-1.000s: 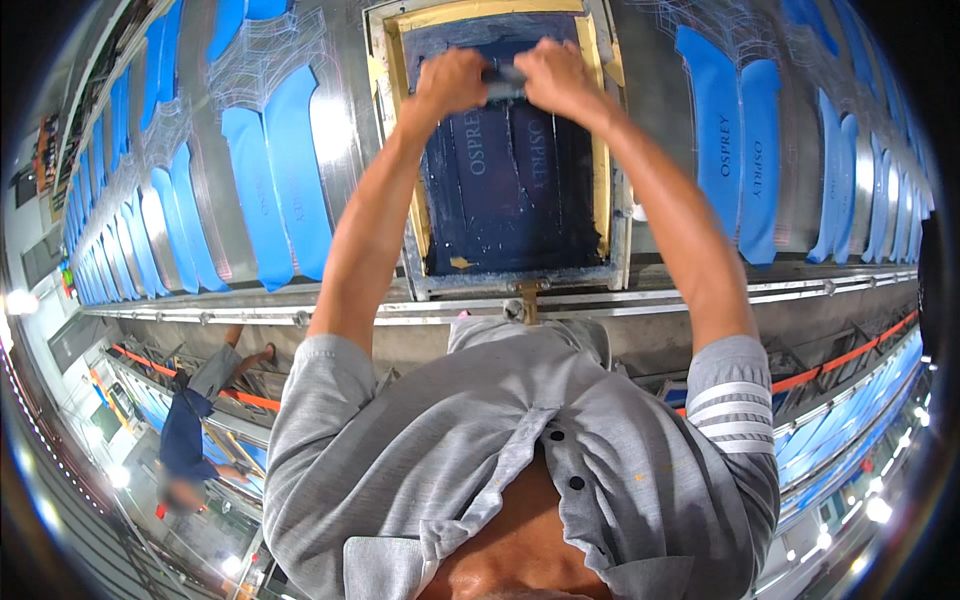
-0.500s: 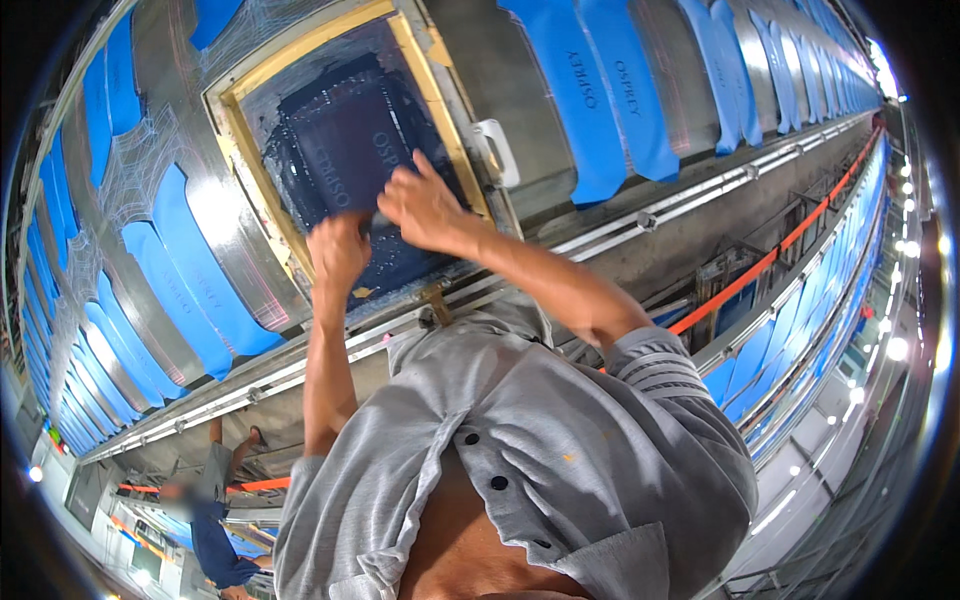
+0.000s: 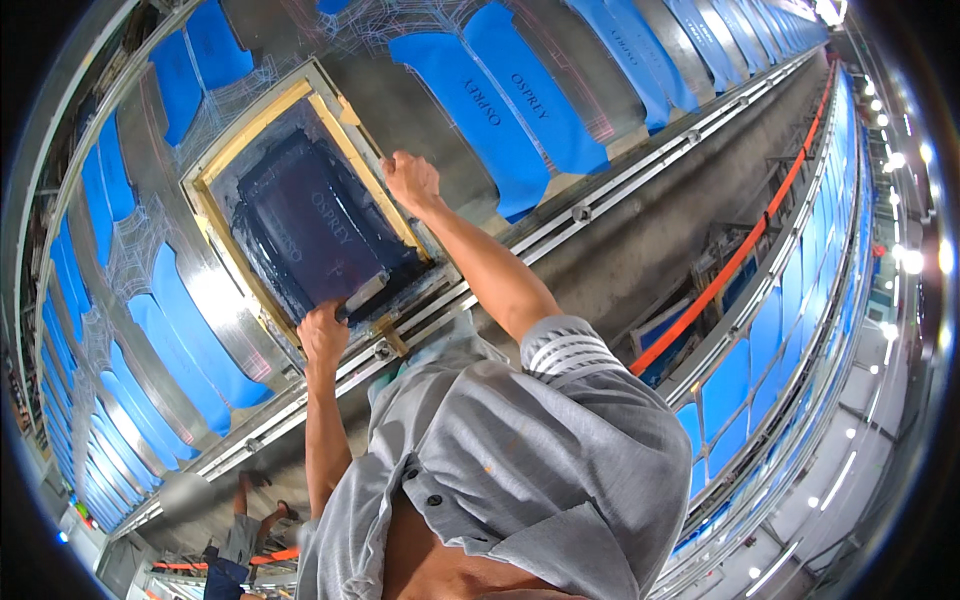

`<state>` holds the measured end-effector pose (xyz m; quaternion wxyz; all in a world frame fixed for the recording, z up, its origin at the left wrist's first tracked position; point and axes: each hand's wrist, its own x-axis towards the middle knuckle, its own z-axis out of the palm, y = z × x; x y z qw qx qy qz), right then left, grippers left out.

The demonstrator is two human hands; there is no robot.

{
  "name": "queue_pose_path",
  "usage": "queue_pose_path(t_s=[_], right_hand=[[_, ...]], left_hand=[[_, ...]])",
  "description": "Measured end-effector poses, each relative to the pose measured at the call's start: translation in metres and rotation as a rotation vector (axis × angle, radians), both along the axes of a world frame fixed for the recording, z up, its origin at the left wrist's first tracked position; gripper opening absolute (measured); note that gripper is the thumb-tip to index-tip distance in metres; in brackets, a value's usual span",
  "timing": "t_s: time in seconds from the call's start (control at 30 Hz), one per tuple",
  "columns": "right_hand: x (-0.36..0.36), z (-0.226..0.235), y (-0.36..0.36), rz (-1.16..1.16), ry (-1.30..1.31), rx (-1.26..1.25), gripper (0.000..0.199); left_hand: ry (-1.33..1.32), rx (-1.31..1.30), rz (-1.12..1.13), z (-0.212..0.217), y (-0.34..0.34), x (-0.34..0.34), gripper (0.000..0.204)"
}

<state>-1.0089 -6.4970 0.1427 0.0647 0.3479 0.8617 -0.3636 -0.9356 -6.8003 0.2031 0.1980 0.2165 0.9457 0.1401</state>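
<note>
My left hand is closed on a squeegee with a dark grip and a pale blade. It rests at the near end of a screen-printing frame with yellow inner edges. Dark navy ink lies over the mesh inside, with a purplish rectangle in the middle. My right hand is closed at the frame's right side, where the white handle was visible earlier; the hand now covers it. Blue fabric pieces lie flat on the grey table on both sides of the frame.
A metal rail with round stops runs along the table's near edge. Beyond the aisle stand an orange rail and another table with blue pieces. Another person is in the aisle at the lower left.
My right hand has left the squeegee and moved to the frame's right side. My left hand has brought the squeegee to the near end of the frame. The view has shifted.
</note>
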Motion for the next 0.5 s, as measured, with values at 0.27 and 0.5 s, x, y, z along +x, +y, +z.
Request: queue_pose_path(t_s=[0.27, 0.5], right_hand=[[0.001, 0.051, -0.021, -0.028, 0.259, 0.178, 0.031], [-0.018, 0.054, -0.187, -0.039, 0.403, 0.071, 0.03]], left_hand=[[0.035, 0.184, 0.026, 0.016, -0.029, 0.011, 0.046], [0.104, 0.179, 0.088, 0.022, -0.183, 0.001, 0.051]])
